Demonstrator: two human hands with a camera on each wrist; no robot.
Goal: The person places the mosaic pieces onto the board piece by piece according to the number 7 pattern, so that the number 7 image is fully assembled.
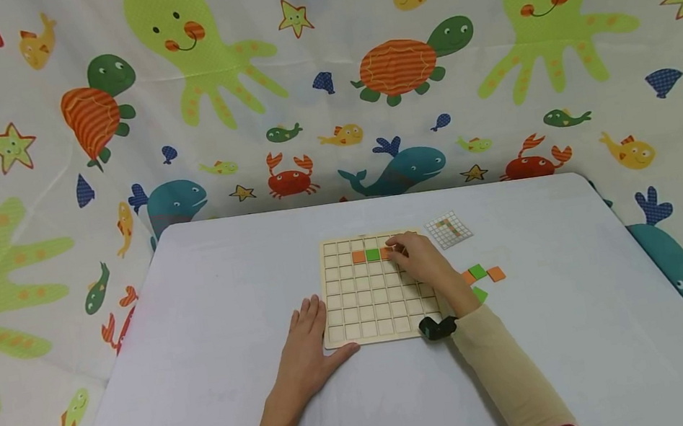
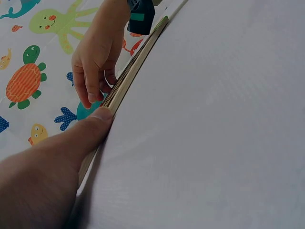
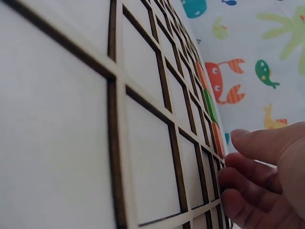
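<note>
A square wooden grid board [image 1: 354,306] lies on the white table. One row near its far side holds an orange tile [image 1: 358,257], a green tile [image 1: 373,255] and a second orange tile [image 1: 385,253]. My right hand [image 1: 416,257] is over the board, fingertips right at that second orange tile. In the right wrist view its thumb [image 3: 259,143] stands apart from the bent fingers, and nothing shows between them. My left hand [image 1: 311,348] rests flat at the board's left front corner, its thumb [image 2: 97,119] along the front edge.
A small pattern card [image 1: 449,229] with a printed grid lies beyond the board's right corner. Loose orange [image 1: 496,273] and green [image 1: 477,271] tiles lie right of the board, partly behind my right forearm. A cloth printed with sea animals hangs behind the table.
</note>
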